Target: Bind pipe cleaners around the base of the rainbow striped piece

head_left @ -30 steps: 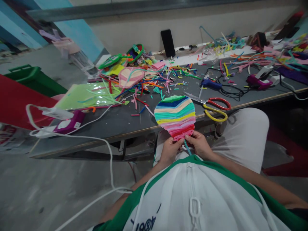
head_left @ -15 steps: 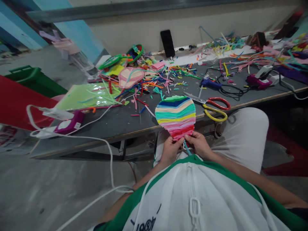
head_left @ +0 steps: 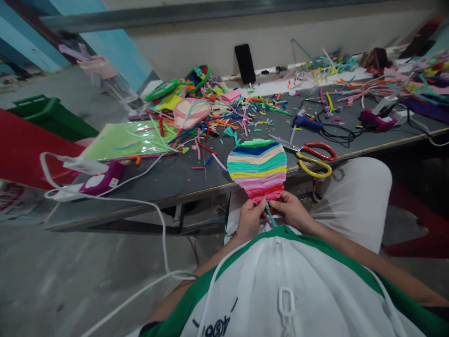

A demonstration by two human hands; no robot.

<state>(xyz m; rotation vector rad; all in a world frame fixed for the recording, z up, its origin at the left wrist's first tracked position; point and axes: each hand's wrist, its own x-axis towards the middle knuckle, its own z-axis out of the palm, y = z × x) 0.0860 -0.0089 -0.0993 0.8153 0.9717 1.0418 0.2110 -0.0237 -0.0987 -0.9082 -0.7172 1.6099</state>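
Note:
A striped balloon-shaped piece (head_left: 257, 166), with green, blue, cream, teal, yellow, pink and red bands, is held over the table's front edge. My left hand (head_left: 249, 219) pinches its narrow lower end from the left. On the right side of that same end, my right hand (head_left: 292, 210) grips it between thumb and fingers. A teal strand (head_left: 271, 215) hangs down between my hands. Scissors (head_left: 315, 159) with one red and one yellow handle lie open just right of the piece.
Cut colourful stems (head_left: 259, 112) litter the grey table (head_left: 157, 180). A blue glue gun (head_left: 308, 122) with a black cord lies behind the scissors. A phone (head_left: 244, 63) leans on the wall. At left are a purple power strip (head_left: 103, 180), a white cable (head_left: 163, 234) and a green bin (head_left: 52, 119).
The striped piece has shifted very slightly right. My left thumb has moved a little on its lower end, and both hands still hold it.

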